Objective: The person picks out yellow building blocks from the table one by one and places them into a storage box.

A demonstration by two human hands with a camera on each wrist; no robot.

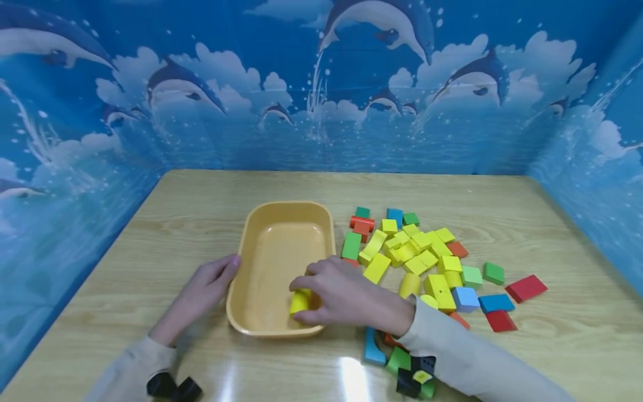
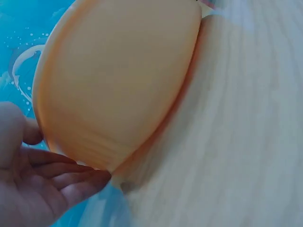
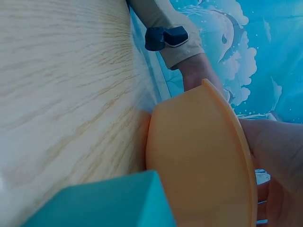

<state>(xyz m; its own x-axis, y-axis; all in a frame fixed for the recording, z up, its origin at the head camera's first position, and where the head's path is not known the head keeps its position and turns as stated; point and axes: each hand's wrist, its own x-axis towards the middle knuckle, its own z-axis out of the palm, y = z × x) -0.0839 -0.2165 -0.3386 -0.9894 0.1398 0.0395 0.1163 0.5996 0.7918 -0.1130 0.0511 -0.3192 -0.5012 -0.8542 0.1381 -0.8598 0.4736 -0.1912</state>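
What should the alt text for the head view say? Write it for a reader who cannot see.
A right hand holds a yellow block inside an empty yellow tray on a wooden table, while the left hand rests against the tray's side. Colourful blocks lie scattered to its right.

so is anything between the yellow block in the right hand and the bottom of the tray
Nothing visible is. The right hand holds the yellow block inside the orange tray, low over its bare floor near the front wall. The left hand rests on the tray's outer left side.
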